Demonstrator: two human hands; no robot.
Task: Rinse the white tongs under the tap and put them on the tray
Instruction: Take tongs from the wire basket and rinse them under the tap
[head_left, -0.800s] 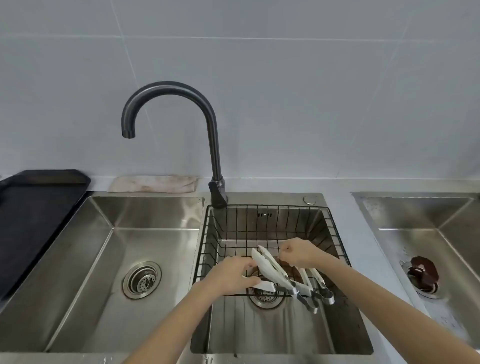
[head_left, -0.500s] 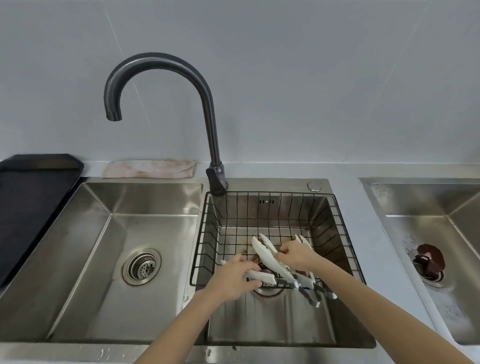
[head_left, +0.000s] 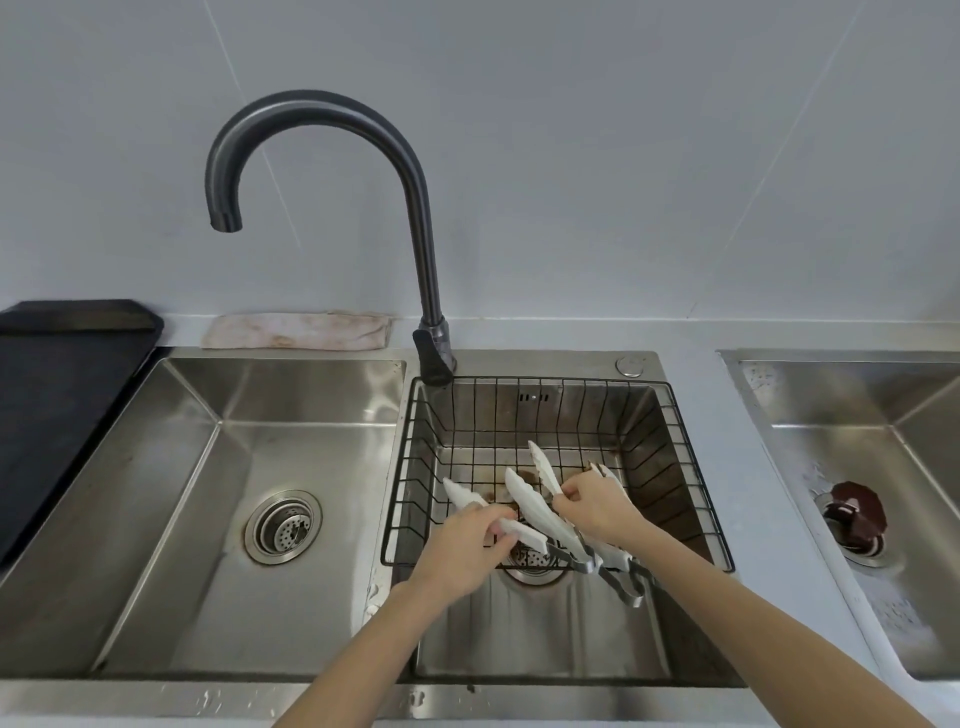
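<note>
Both hands are working inside the wire basket (head_left: 691, 457), which is sitting in the middle sink (head_left: 571, 644), and they are sorting through a cluster of white tongs (head_left: 540, 514) with metal handle ends. The left hand (head_left: 462, 551) is curling its fingers (head_left: 498, 519) around one white blade, pinching it closed between thumb and fingertips. The right hand (head_left: 597, 506) is closing on a second blade just beyond its knuckles, its fingers bent tight with no gap showing. Compared with a moment ago, the hands are sitting a little deeper into the basket and the blades are fanning further apart, with one tip now rising clear above the right fingers; this suggests the person is separating one pair from the others, not yet lifting it out. The tap (head_left: 415, 218) is arching well above and to the left of both hands, its spout hanging over the left sink (head_left: 156, 467), and no water is visibly running. The dark tray (head_left: 57, 395) is lying far to the left of the left hand. Rinsing is probably yet to begin, so the task looks to be at an early stage.
</note>
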